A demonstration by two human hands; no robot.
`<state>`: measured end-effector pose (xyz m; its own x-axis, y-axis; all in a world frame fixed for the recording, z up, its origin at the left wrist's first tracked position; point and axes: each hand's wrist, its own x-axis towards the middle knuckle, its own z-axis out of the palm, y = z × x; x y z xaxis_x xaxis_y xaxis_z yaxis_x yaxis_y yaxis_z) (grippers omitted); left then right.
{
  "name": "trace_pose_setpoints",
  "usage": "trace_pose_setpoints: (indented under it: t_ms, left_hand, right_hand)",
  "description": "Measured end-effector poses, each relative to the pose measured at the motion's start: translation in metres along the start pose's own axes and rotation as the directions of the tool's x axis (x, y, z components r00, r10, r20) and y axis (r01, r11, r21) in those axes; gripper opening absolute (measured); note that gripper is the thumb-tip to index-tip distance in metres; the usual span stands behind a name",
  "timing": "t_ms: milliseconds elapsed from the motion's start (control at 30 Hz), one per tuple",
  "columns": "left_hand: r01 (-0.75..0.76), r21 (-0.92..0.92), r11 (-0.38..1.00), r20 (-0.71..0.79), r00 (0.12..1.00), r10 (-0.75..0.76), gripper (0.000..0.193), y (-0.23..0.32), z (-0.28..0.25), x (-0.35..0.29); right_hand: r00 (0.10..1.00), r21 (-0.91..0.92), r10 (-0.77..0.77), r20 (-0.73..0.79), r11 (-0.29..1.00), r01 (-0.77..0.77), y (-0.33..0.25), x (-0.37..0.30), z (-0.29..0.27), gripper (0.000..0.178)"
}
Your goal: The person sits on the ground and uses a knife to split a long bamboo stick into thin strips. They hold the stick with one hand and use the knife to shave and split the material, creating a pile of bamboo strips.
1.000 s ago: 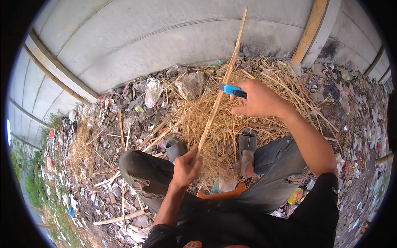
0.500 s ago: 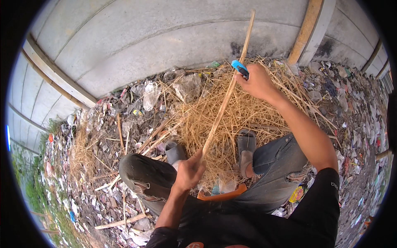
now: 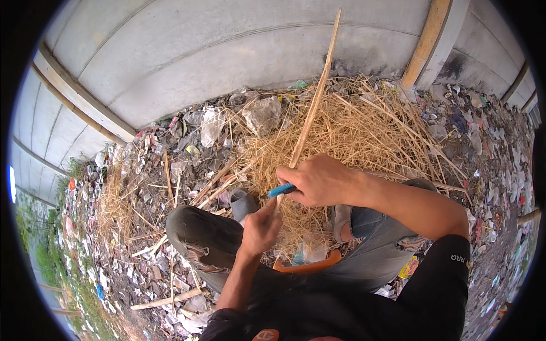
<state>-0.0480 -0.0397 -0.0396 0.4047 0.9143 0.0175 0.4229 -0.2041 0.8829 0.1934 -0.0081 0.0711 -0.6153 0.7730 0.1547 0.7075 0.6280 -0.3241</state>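
Observation:
A long, pale bamboo strip (image 3: 314, 105) slants up and away between my knees toward the wall. My left hand (image 3: 260, 231) is closed round its lower end. My right hand (image 3: 321, 181) grips a blue box cutter (image 3: 281, 190) and sits against the strip just above the left hand. The cutter's blade is too small to make out where it meets the strip. Beneath the strip lies a heap of straw-coloured shavings (image 3: 364, 133), partly hidden by my right arm.
A grey concrete panel wall (image 3: 227, 45) rises ahead, with a bamboo pole (image 3: 425, 42) against it. Litter covers the ground on both sides. A pale rock (image 3: 263, 115) lies by the heap, loose bamboo pieces (image 3: 166, 300) at left. An orange curved handle (image 3: 307, 265) shows between my legs.
My right hand with the box cutter has come down along the strip, from its upper part to just above my left hand. The strip's far end has shifted slightly left.

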Motion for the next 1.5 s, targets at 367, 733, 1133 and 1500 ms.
trace_pose_setpoints:
  t_ms: [367,733,1133,1500]
  left_hand:
    - [0.032,-0.312,0.95,0.087,0.996,-0.005,0.056,-0.011,0.003,-0.007]
    - [-0.012,-0.42,0.908,0.052,0.998,0.037,0.055,-0.021,-0.003,-0.01]
    - [-0.01,-0.485,0.875,0.044,0.998,0.036,0.056,-0.01,-0.003,-0.002]
    - [-0.015,-0.525,0.851,0.02,0.999,0.03,0.053,-0.004,-0.01,0.0]
  right_hand:
    - [0.731,0.112,0.633,-0.255,0.77,-0.628,0.111,-0.013,-0.052,0.073]
    - [0.787,0.189,0.595,-0.163,0.802,-0.567,0.086,-0.001,-0.029,0.076]
    - [0.79,0.182,0.534,-0.301,0.846,-0.502,0.076,0.006,-0.033,0.075]
    - [0.834,0.243,0.509,-0.214,0.854,-0.459,0.038,0.013,-0.013,0.076]
